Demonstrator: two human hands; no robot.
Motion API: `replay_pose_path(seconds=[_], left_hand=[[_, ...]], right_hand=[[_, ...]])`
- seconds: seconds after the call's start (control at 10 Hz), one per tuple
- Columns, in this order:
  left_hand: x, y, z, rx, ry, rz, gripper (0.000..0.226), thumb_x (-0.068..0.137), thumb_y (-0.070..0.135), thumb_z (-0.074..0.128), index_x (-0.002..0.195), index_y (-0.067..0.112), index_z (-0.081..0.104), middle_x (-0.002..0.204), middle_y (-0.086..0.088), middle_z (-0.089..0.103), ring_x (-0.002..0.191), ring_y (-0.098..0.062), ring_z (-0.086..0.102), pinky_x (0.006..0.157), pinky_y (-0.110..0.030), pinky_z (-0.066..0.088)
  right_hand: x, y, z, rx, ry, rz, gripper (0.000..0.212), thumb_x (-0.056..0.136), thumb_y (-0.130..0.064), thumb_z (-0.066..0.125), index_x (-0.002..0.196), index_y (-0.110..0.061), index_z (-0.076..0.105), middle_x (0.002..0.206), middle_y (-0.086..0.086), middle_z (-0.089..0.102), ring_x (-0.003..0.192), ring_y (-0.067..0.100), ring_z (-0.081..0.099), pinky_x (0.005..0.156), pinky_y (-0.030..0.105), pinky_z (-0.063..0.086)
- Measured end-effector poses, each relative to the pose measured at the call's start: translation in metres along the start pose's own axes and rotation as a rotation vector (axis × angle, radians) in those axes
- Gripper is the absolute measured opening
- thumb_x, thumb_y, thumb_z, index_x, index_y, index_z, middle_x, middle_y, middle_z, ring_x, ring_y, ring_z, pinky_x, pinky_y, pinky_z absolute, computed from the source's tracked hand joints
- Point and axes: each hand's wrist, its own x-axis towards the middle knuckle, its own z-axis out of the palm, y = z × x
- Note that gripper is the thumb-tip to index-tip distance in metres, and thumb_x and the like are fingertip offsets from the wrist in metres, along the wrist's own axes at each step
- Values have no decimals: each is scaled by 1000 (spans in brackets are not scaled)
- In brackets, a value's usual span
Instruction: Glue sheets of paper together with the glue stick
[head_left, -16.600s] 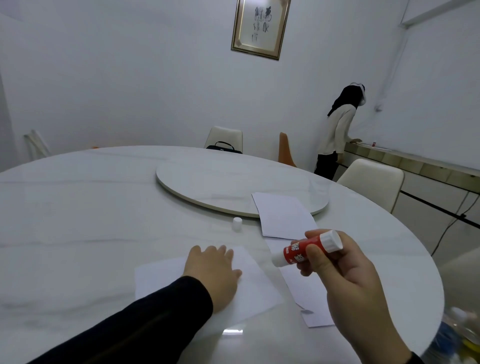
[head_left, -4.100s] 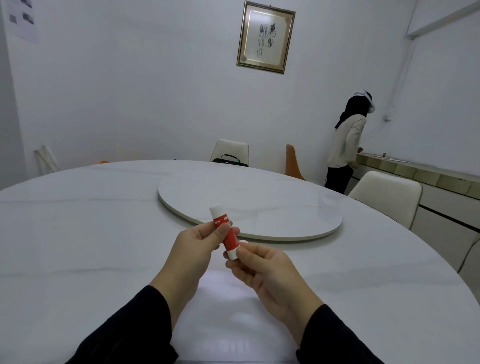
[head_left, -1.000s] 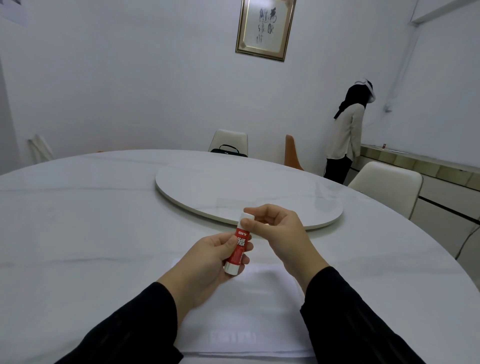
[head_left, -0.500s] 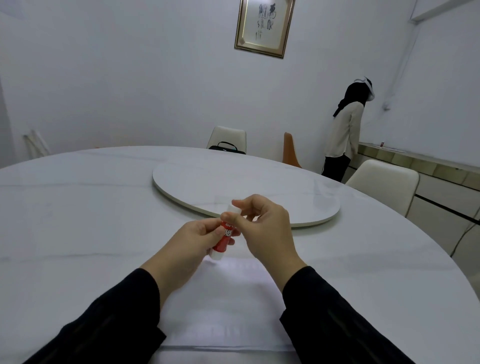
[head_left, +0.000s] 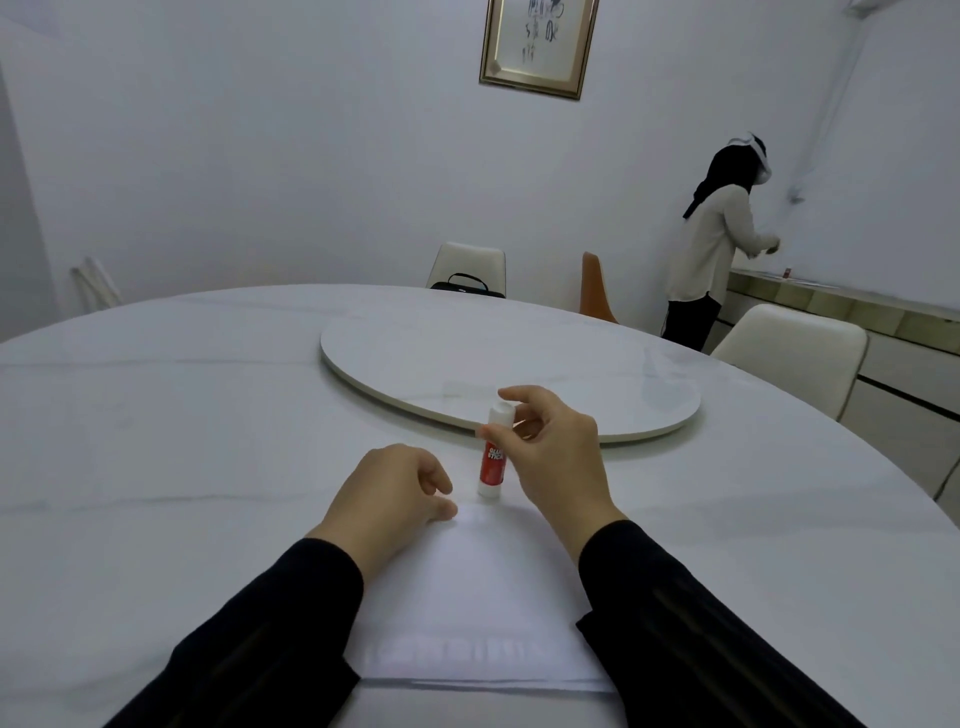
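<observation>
A red glue stick (head_left: 492, 457) with a white cap stands upright on the table, just beyond the far edge of a stack of white paper sheets (head_left: 478, 597). My right hand (head_left: 550, 457) pinches the stick near its cap with thumb and forefinger. My left hand (head_left: 395, 493) rests loosely curled at the paper's far left corner, a little left of the stick, holding nothing. Both forearms in black sleeves lie over the sides of the paper.
The round white marble table (head_left: 156, 441) carries a raised turntable (head_left: 509, 364) just behind the stick. Chairs (head_left: 789, 348) stand around the far side, one with a black bag (head_left: 465, 285). A person (head_left: 717, 244) stands at a counter at the right wall.
Half a second ago both hands held the glue stick in the air. Now it stands on the table, my left hand has let go and dropped to the paper.
</observation>
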Motion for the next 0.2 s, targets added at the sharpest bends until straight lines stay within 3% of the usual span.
replay_pose_path(seconds=[0.1,0.2], left_hand=[[-1,0,2,30,-40,5,10,74,22,75,83,21,72,77,9,60,81,-11,56,63,-14,39],[-3,1,1,41,-33,5,13,76,23,74,88,20,72,82,8,61,85,-12,56,69,-19,39]], right_hand=[[-4,1,3,-11,-36,-13,43,73,-27,79,112,-24,61,79,-13,58,69,3,57,71,19,49],[-2,-4,-8,4,25,26,58,72,-40,77,123,-27,53,100,-8,60,85,7,58,76,23,49]])
